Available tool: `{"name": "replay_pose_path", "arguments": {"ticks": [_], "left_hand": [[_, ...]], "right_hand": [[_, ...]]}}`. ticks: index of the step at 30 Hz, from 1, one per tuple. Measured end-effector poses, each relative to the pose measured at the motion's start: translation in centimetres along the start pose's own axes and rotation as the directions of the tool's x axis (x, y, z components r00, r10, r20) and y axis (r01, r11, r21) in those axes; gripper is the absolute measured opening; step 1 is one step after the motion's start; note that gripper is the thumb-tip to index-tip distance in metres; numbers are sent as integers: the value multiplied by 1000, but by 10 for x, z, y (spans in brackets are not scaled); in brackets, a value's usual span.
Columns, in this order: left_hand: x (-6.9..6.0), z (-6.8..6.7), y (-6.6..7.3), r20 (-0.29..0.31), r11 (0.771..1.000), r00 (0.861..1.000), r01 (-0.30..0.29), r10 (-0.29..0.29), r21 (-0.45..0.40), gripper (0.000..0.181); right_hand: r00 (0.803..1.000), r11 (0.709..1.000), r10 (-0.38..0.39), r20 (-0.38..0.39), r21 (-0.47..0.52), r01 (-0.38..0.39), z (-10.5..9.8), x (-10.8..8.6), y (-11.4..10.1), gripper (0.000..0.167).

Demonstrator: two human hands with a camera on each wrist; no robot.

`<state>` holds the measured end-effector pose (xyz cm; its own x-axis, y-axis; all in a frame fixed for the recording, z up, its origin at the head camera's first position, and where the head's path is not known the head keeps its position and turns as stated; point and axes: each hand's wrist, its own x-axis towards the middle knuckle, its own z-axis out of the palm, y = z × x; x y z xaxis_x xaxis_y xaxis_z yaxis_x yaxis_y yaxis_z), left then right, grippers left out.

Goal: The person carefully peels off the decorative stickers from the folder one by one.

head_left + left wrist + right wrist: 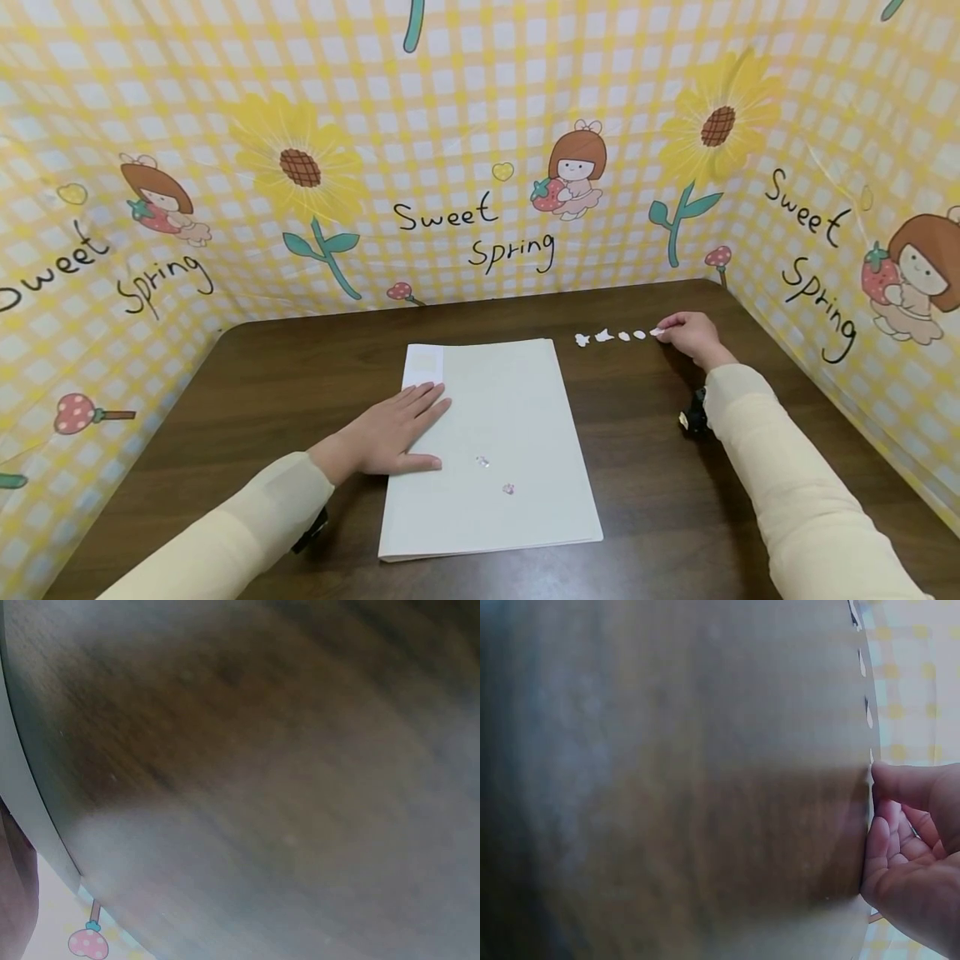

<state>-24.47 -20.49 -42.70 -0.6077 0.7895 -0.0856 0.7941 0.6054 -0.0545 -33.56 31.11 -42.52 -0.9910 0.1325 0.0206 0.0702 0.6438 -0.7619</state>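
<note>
A large off-white folder lies flat on the table, with two small pinkish, shiny stickers on its lower middle. My left hand rests with straight, spread fingers on the folder's left edge, just below a small white paper rectangle. Towards the back right, several small white cut-out pieces lie in a row. At the right end of that row, my right hand pinches a white piece between thumb and forefinger, close to the table top. In the right wrist view the fingertips largely hide it.
The brown wooden table has rounded back corners. A yellow-and-white checked cloth with printed flowers and figures stands round its back and sides. Dark wrist cameras, such as the right one, sit under both forearms.
</note>
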Motion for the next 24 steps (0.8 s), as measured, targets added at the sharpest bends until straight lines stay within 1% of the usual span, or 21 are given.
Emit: {"name": "replay_pose_path", "arguments": {"ticks": [5, 11, 17, 24], "left_hand": [[0, -1, 0, -14, 1000, 1000, -9, 9, -2, 93], [0, -2, 1, -2, 1000, 1000, -4, 4, 1, 93], [0, -1, 0, -18, 1000, 1000, -8, 8, -1, 93], [0, -1, 1, -4, 1000, 1000, -3, 3, -8, 93]], "right_hand": [[1000, 999, -7, 21, -37, 8, -2, 0, -2, 22], [999, 998, -10, 32, -61, 11, -3, 0, -4, 23], [999, 998, 9, 39, -61, -7, -3, 1, -2, 23], [998, 998, 27, 57, -65, -23, -3, 1, -2, 24]]}}
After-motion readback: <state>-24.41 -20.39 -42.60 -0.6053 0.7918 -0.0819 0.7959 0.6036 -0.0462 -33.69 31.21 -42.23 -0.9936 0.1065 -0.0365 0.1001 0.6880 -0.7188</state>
